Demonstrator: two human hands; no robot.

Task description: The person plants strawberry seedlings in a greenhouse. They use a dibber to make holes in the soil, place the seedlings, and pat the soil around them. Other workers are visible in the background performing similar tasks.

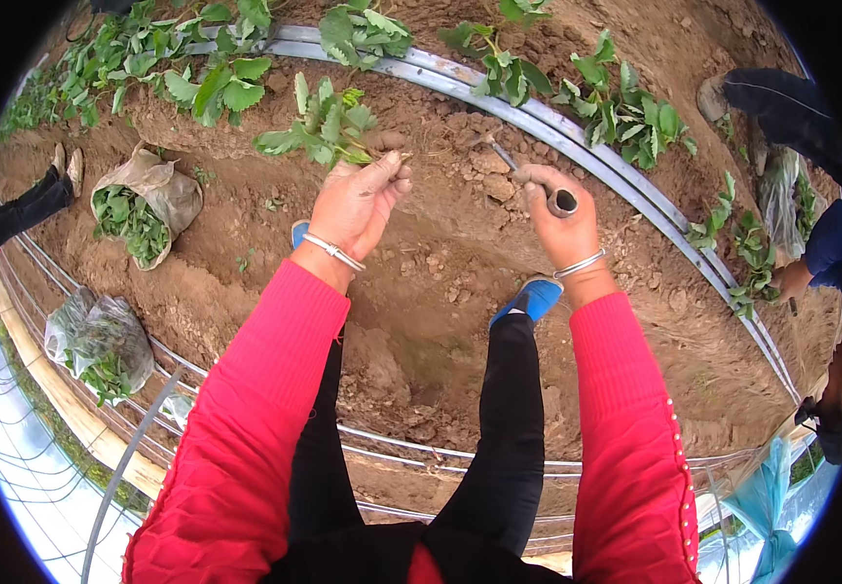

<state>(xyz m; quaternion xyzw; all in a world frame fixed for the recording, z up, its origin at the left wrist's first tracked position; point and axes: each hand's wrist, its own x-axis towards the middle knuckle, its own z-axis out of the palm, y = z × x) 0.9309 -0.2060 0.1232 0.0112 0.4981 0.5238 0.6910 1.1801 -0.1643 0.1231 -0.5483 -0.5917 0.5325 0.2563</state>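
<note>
My left hand (361, 208) pinches a leafy strawberry seedling (326, 128) near its base. Its leaves spread up and to the left over the soil. A small digging tool with a hollow metal handle (562, 203) is gripped in my right hand (558, 219). Its thin shank (503, 155) runs toward crumbled soil (490, 179), and the muddy tip is hard to tell from the clods. Both hands are over the side of a raised soil bed, just short of two grey drip tapes (457, 80).
Strawberry plants (629, 117) stand along the drip tapes. Plastic bags of seedlings (147, 204) (103, 350) lie at left. Another person's legs (19, 204) show at left. At right, a co-worker's hand (788, 281) is beside a plant. My blue shoe (530, 298) is on the furrow soil.
</note>
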